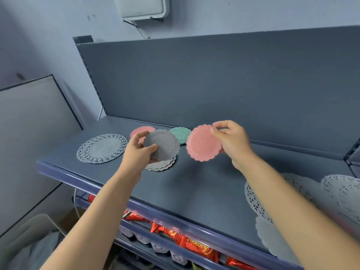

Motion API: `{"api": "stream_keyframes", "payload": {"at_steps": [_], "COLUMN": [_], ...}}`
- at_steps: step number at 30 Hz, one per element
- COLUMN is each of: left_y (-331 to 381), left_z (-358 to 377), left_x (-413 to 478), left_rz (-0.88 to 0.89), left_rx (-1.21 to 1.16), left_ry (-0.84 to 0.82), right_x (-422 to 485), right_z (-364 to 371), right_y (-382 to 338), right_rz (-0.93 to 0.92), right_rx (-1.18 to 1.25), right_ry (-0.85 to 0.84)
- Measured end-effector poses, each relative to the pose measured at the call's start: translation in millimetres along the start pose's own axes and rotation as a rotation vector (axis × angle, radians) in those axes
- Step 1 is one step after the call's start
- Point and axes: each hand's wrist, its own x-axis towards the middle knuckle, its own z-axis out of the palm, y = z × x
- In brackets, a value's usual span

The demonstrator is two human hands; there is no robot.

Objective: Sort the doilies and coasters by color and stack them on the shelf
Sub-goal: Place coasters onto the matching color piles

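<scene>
Sorting at a dark shelf (194, 184), a person holds one coaster in each hand, both lifted clear of the surface. The left hand (139, 152) grips a grey coaster (162, 143) by its near-left rim, thumb on top and fingers curled beneath. It hangs just above a small pale stack (161, 165) of scalloped coasters. The right hand (232, 142) pinches a pink coaster (202, 146) at its upper right edge between thumb and fingertips. Behind them lie a second pink coaster (137, 131) and a green coaster (180, 134). A grey doily (102, 149) lies flat at the left, and white doilies (344, 189) overlap at the right. The coasters look light, thin and somewhat flexible, so an edge pinch should carry them. The lacy doilies appear flimsier and liable to crease or tear, and are probably better lifted from underneath on flat fingers.
</scene>
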Motion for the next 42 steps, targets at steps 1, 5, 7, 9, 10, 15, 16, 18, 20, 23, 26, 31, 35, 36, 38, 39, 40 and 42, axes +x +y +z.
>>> {"api": "stream_keyframes", "payload": {"at_steps": [1, 5, 7, 9, 10, 15, 16, 18, 20, 23, 26, 31, 35, 36, 38, 39, 40, 42], "left_y": [-1.4, -8.8, -12.2, -13.2, -12.9, -11.9, -12.1, -12.5, -13.8, -15.0, -13.4, -12.0, -15.3, -17.6, -23.0, -25.1, -25.8, -26.3], "left_z": [-12.4, -62.4, -88.3, -113.1, -124.0, -158.7, -161.4, -165.1, -168.8, -172.7, -169.6, -136.0, -92.1, -82.2, -66.5, -61.9, -58.7, -53.5], "left_x": [9.4, 56.5, 81.2, 103.7, 113.8, 147.0, 151.3, 157.9, 163.1, 167.3, 167.5, 155.3, 138.1, 134.5, 130.1, 128.2, 126.0, 122.0], "left_rz": [0.001, -0.026, -0.029, -0.022, -0.024, -0.06, -0.06, -0.064, -0.073, -0.082, -0.074, -0.053, -0.035, 0.016, 0.21, 0.287, 0.318, 0.304], "left_rx": [-0.006, -0.008, 0.022, 0.035, 0.031, 0.063, 0.063, 0.056, 0.054, 0.078, 0.106, 0.114, 0.141, 0.214, 0.561, 0.737, 0.857, 0.938], "left_ry": [-0.015, -0.098, -0.121, -0.131, -0.14, -0.268, -0.28, -0.285, -0.3, -0.338, -0.364, -0.48, -0.658, -0.684, -0.67, -0.656, -0.659, -0.728], "right_x": [2.6, 18.0, 27.4, 36.9, 41.2, 57.5, 61.5, 72.1, 82.8, 99.9, 108.5, 96.7, 69.8, 61.7, 43.7, 34.8, 26.6, 14.5], "right_z": [16.2, 80.0, 110.7, 139.4, 152.1, 194.1, 200.0, 211.2, 221.1, 220.8, 211.9, 184.1, 146.5, 137.7, 123.0, 118.2, 115.1, 114.6], "right_y": [0.5, 4.1, 5.4, 8.2, 9.8, 13.8, 13.6, 14.0, 17.4, 27.5, 35.7, 37.3, 26.8, 24.9, 25.0, 26.4, 28.6, 32.6], "right_rz": [0.031, 0.156, 0.211, 0.247, 0.262, 0.33, 0.331, 0.317, 0.258, 0.032, -0.039, -0.137, -0.127, -0.113, -0.065, -0.033, 0.013, 0.115], "right_rx": [0.035, 0.142, 0.19, 0.236, 0.254, 0.33, 0.321, 0.279, 0.167, -0.402, -0.599, -0.62, -0.597, -0.615, -0.676, -0.705, -0.722, -0.675], "right_ry": [-0.009, 0.032, 0.046, 0.061, 0.071, 0.101, 0.094, 0.086, 0.036, -0.164, -0.267, -0.159, -0.015, -0.02, -0.049, -0.07, -0.095, -0.153]}}
